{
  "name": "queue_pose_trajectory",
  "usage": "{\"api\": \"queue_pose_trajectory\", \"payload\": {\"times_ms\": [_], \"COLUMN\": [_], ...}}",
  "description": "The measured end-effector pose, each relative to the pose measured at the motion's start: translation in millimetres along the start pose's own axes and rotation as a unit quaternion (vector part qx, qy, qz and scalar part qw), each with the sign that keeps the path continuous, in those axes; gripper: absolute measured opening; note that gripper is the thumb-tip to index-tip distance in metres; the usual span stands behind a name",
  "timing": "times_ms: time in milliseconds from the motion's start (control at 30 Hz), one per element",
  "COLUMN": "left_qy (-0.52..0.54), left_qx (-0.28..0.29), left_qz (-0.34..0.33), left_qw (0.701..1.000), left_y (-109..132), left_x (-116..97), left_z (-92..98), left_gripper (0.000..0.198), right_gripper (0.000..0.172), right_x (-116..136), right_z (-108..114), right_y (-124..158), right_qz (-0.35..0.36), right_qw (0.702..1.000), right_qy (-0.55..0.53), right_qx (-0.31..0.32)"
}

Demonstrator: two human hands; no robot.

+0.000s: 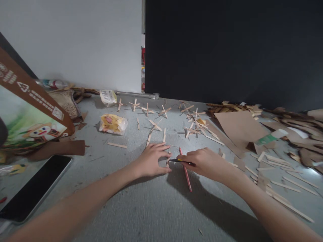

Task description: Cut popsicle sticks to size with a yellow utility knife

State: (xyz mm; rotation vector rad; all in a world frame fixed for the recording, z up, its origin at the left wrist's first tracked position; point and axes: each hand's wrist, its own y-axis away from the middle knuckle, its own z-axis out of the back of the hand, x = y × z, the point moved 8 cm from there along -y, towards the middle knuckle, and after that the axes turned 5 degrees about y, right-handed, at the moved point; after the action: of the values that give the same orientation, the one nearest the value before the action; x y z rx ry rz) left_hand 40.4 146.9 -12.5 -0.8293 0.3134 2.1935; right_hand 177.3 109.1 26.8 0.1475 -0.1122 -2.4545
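My left hand (152,159) presses on the table, its fingertips and thumb gripping the two ends of a short wooden craft stick (168,162). In my right hand (205,163) is a slim craft knife (185,162), dark with some yellow. Its dark tip points left and reaches the stick between my left thumb and fingers. A red pencil (187,178) lies under the knife and my right hand. Just beyond my left hand, two loose sticks lie flat. Further back stand several crossed-stick pieces (164,111), fitted together into star-like shapes.
A phone (37,188) lies at the left, before a brown printed bag (32,111). Behind my left hand sits a yellow packet (113,124). Loose sticks (285,185) and cardboard scraps (234,129) cover the right side. A white panel and a black panel (232,50) close off the back.
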Motion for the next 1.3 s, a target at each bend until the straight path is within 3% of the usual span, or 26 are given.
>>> {"api": "queue_pose_trajectory", "payload": {"times_ms": [567,733,867,1100,1300], "left_qy": [0.022,0.012,0.015,0.006,-0.01], "left_qx": [-0.02,-0.002,0.0,-0.009,-0.048], "left_qz": [-0.012,-0.016,-0.022,-0.04,-0.058], "left_qw": [0.999,1.0,1.0,0.999,0.997], "left_y": [0,-1,-2,-4,-1], "left_x": [1,1,2,6,6], "left_z": [1.0,1.7,2.4,-1.4,-3.2], "left_gripper": [0.048,0.05,0.047,0.049,0.056], "right_gripper": [0.017,0.012,0.017,0.022,0.021], "right_x": [6,18,24,38,44], "right_z": [0,2,10,28,34], "right_y": [1,0,-5,-27,-37], "right_qz": [0.001,0.02,0.058,0.123,0.108], "right_qw": [0.999,0.997,0.991,0.976,0.968], "right_qy": [0.037,0.072,0.121,0.164,0.183], "right_qx": [-0.01,-0.001,0.004,0.071,0.136]}}
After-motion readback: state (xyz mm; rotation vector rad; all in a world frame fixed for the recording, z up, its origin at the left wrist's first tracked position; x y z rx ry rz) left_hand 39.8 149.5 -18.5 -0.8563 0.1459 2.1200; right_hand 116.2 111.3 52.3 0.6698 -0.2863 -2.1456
